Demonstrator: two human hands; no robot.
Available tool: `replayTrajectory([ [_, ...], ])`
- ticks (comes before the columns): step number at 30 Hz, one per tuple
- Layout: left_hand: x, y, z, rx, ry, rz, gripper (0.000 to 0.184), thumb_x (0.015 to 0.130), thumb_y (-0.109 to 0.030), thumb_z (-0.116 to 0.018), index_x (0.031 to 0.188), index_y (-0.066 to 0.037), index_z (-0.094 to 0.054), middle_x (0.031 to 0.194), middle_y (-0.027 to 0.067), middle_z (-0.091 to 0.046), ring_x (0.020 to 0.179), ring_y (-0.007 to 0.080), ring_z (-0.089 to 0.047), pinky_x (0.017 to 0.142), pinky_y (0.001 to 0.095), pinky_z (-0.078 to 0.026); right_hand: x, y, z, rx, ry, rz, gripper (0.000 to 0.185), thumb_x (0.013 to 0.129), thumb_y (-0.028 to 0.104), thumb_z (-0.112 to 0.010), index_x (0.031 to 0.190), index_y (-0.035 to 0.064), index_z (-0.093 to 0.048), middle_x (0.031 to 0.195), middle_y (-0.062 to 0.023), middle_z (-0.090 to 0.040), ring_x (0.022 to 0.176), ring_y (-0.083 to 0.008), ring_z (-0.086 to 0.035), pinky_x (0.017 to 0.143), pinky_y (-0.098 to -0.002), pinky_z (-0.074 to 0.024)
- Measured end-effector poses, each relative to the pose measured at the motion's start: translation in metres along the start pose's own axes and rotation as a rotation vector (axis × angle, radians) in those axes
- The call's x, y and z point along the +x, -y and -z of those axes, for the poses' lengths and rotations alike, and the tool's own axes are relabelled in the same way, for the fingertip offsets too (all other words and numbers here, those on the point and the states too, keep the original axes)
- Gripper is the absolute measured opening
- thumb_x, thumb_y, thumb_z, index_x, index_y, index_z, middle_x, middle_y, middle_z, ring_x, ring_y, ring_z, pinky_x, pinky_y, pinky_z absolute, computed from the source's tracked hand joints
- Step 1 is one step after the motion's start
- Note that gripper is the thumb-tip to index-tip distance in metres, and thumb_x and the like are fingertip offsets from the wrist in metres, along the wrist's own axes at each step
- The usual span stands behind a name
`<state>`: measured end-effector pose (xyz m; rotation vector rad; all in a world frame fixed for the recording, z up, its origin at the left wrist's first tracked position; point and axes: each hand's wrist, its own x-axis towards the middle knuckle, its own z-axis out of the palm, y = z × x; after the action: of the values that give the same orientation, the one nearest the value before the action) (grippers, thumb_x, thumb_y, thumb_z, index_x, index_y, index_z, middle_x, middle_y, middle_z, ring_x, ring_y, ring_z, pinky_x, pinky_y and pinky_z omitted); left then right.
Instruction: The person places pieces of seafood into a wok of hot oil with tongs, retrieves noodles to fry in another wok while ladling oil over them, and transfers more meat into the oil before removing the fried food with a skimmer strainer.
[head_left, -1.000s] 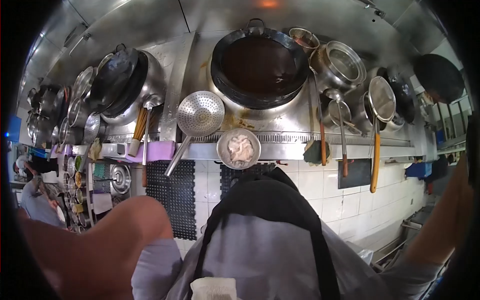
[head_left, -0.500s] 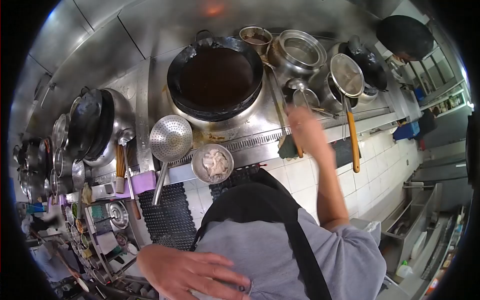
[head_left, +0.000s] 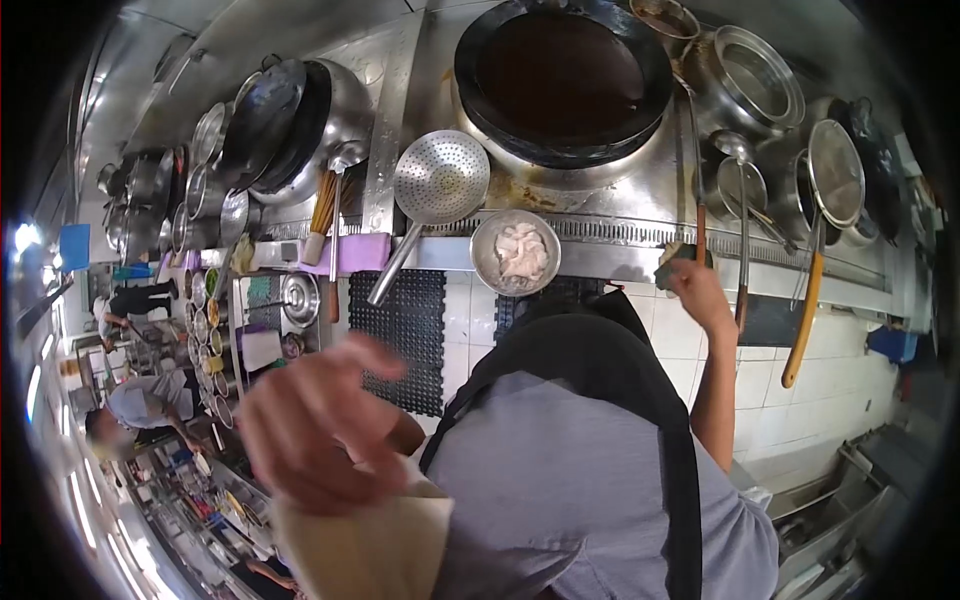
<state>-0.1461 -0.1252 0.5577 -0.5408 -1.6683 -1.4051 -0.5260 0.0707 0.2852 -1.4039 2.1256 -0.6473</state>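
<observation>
My right hand [head_left: 702, 298] is at the front edge of the range, its fingers closed on a dark green cloth [head_left: 676, 258]. Just above it hangs the wooden handle [head_left: 701, 232] of a long utensil. My left hand [head_left: 320, 425] is raised close to the camera, smeared by motion, its fingers partly bent. Below that wrist is something pale beige [head_left: 365, 545] that I cannot make out. A metal bowl [head_left: 481, 262] of pale, wet pieces [head_left: 522, 250] rests on the range's front ledge. Left of it lies a perforated strainer [head_left: 441, 178], its handle jutting out over the edge.
A black wok [head_left: 465, 75] of dark liquid sits on the burner. To the right are a ladle [head_left: 743, 200], a fine-mesh strainer [head_left: 836, 172] and a metal pot [head_left: 757, 80]. Stacked woks [head_left: 265, 120] stand left. A co-worker [head_left: 150, 400] bends at the far left.
My view has swung, shifting the range up and to the right. My right hand has come down to the cloth. My left hand has lifted off my chest toward the camera.
</observation>
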Motion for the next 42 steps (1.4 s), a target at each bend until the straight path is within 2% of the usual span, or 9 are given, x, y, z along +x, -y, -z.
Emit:
replayTrajectory([
  [3, -0.012, 0.027, 0.006, -0.157, 0.417, 0.39, 0.017, 0.079, -0.005, -0.067, 0.063, -0.003, -0.064, 0.075, 0.0111, -0.07, 0.074, 0.0287, -0.07, 0.089, 0.0534, -0.046, 0.015, -0.012, 0.021, 0.027, -0.137, -0.051, 0.019, 0.086, 0.007, -0.065, 0.102, -0.0028, -0.066, 0.091, -0.0221, -0.068, 0.08, -0.0371, -0.067, 0.071, -0.0422, -0.052],
  [5, -0.043, 0.045, -0.027, -0.011, -0.266, 0.529, 0.01, 0.079, -0.007, -0.069, 0.075, 0.003, -0.069, 0.081, 0.0197, -0.069, 0.079, 0.0339, -0.069, 0.087, 0.0534, -0.047, 0.02, -0.031, 0.037, 0.012, -0.296, -0.084, 0.016, 0.086, 0.007, -0.065, 0.1, -0.0023, -0.066, 0.091, -0.022, -0.068, 0.081, -0.0378, -0.067, 0.072, -0.0436, -0.0515],
  [12, -0.076, 0.085, -0.037, 0.468, -0.309, 1.027, 0.011, 0.086, 0.0, -0.063, 0.094, 0.005, -0.071, 0.093, 0.0147, -0.07, 0.088, 0.0231, -0.067, 0.078, 0.0321, -0.051, 0.058, -0.114, 0.085, -0.286, -0.699, -0.199, 0.02, 0.086, 0.011, -0.062, 0.103, 0.0018, -0.068, 0.1, -0.0222, -0.065, 0.092, -0.0384, -0.065, 0.08, -0.0468, -0.0514],
  [15, -0.051, 0.078, -0.055, 0.34, -0.288, 0.932, 0.016, 0.089, -0.006, -0.062, 0.096, 0.006, -0.071, 0.097, 0.0167, -0.071, 0.09, 0.026, -0.068, 0.078, 0.0336, -0.052, 0.075, -0.152, 0.091, -0.457, -0.625, -0.315, 0.024, 0.086, 0.015, -0.062, 0.107, 0.004, -0.068, 0.103, -0.0232, -0.063, 0.099, -0.0401, -0.063, 0.085, -0.0472, -0.0509],
  [21, 0.031, 0.048, -0.12, -0.542, -0.242, 0.175, 0.042, 0.095, -0.026, -0.059, 0.11, 0.013, -0.064, 0.108, 0.0297, -0.067, 0.099, 0.0457, -0.065, 0.086, 0.0566, -0.049, 0.09, -0.177, 0.093, -0.66, -0.282, -0.633, 0.041, 0.085, 0.027, -0.065, 0.123, 0.0122, -0.061, 0.117, -0.02, -0.063, 0.11, -0.0393, -0.062, 0.095, -0.0565, -0.0461],
  [29, 0.06, 0.039, -0.119, -0.519, -0.225, 0.305, 0.033, 0.092, -0.033, -0.067, 0.113, -0.008, -0.072, 0.114, 0.022, -0.069, 0.109, 0.0452, -0.063, 0.102, 0.0592, -0.039, 0.079, -0.172, 0.096, -0.505, -0.224, -0.646, 0.031, 0.086, 0.026, -0.066, 0.108, 0.0055, -0.065, 0.106, -0.022, -0.069, 0.102, -0.0398, -0.066, 0.086, -0.0504, -0.0531],
  [31, 0.032, 0.086, -0.098, -0.352, -0.196, 0.257, 0.039, 0.091, -0.027, -0.066, 0.111, 0.005, -0.067, 0.111, 0.0271, -0.067, 0.101, 0.0444, -0.065, 0.09, 0.0538, -0.047, 0.076, -0.171, 0.095, -0.492, -0.217, -0.665, 0.029, 0.085, 0.026, -0.067, 0.104, 0.0041, -0.066, 0.102, -0.0226, -0.07, 0.1, -0.0402, -0.067, 0.086, -0.0506, -0.0525],
  [35, 0.01, 0.174, -0.049, 0.636, -0.198, 0.659, 0.023, 0.084, -0.005, -0.066, 0.106, 0.001, -0.068, 0.104, 0.0142, -0.07, 0.096, 0.0266, -0.068, 0.084, 0.0342, -0.052, 0.072, -0.18, 0.094, -0.445, -0.185, -0.65, 0.03, 0.085, 0.026, -0.066, 0.103, 0.002, -0.066, 0.102, -0.0243, -0.069, 0.102, -0.0419, -0.066, 0.086, -0.0513, -0.0521],
  [42, -0.05, 0.338, -0.004, 1.388, -0.021, 0.688, 0.016, 0.084, -0.015, -0.067, 0.09, -0.001, -0.068, 0.092, 0.0148, -0.066, 0.083, 0.0333, -0.065, 0.078, 0.0452, -0.049, 0.035, -0.149, 0.087, -0.483, -0.214, -0.667, 0.033, 0.087, 0.024, -0.065, 0.109, -0.0008, -0.064, 0.105, -0.0263, -0.067, 0.101, -0.0438, -0.064, 0.084, -0.0516, -0.051],
])
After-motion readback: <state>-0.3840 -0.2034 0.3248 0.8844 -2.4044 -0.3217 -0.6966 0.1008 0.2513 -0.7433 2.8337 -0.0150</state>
